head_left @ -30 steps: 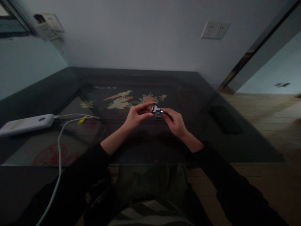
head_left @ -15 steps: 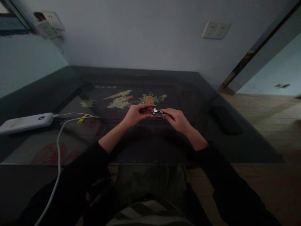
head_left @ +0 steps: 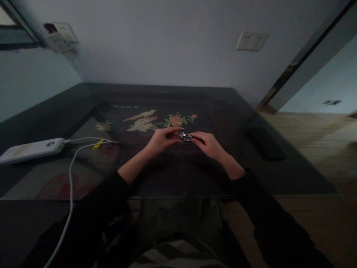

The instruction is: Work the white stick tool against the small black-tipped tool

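Observation:
Between my hands, above the dark tabletop, is a small razor with a shiny silver head and a dark handle. My left hand pinches the two ends of the head with thumb and fingertips. From the other side, my right hand grips the handle, its fingers hiding most of it. Just below the razor shows a small, clear rectangular piece; whether it touches the razor or lies on the table I cannot tell.
A white power bank with a white cable and yellow tag lies at left. At right rests a black phone-like slab. Behind the table, the wall carries sockets. Under the glass is a bird-and-flower picture.
The whole view has shifted slightly, so things sit a little lower. The razor is turned a little in my fingers; both hands keep their hold.

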`<state>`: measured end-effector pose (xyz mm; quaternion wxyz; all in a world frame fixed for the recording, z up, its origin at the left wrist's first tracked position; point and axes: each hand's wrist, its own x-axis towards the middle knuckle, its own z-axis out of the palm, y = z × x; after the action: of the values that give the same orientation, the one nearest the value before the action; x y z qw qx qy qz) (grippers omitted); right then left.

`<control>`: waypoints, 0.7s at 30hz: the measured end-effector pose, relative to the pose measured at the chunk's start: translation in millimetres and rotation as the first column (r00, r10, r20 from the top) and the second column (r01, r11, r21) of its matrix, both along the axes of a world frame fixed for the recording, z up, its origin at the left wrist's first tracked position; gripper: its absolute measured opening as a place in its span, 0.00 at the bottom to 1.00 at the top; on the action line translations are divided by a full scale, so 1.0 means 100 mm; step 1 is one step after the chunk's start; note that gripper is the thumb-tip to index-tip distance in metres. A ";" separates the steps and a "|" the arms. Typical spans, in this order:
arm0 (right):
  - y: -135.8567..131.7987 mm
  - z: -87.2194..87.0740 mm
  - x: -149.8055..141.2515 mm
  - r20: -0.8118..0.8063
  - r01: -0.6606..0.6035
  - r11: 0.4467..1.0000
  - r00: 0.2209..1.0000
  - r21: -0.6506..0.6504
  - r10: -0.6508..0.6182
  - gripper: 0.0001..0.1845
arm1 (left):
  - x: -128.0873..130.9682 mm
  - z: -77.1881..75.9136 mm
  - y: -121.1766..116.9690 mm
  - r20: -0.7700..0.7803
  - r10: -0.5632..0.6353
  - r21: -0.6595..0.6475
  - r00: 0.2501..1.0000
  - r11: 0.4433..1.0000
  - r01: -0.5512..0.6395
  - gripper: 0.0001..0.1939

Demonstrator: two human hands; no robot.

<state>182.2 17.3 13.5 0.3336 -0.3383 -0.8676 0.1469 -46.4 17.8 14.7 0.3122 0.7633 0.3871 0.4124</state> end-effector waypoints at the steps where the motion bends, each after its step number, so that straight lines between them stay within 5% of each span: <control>1: 0.00 0.00 -0.01 -0.018 0.000 1.000 1.000 -0.002 0.000 0.13 | 0.01 0.00 0.00 0.044 -0.010 -0.034 0.999 0.999 0.012 0.25; 9: -0.01 -0.01 -0.01 -0.118 -0.005 1.000 0.993 -0.005 0.005 0.13 | 0.04 0.02 0.01 0.310 -0.040 -0.251 0.950 0.960 0.122 0.27; 21: -0.04 0.01 -0.03 -0.099 -0.005 1.000 0.995 0.007 0.006 0.13 | 0.05 0.04 0.00 0.261 -0.021 -0.259 0.965 0.961 0.091 0.26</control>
<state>179.7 13.4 14.4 0.3771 -0.3271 -0.8513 0.1613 -41.4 18.2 18.5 0.4720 0.6651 0.3740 0.4416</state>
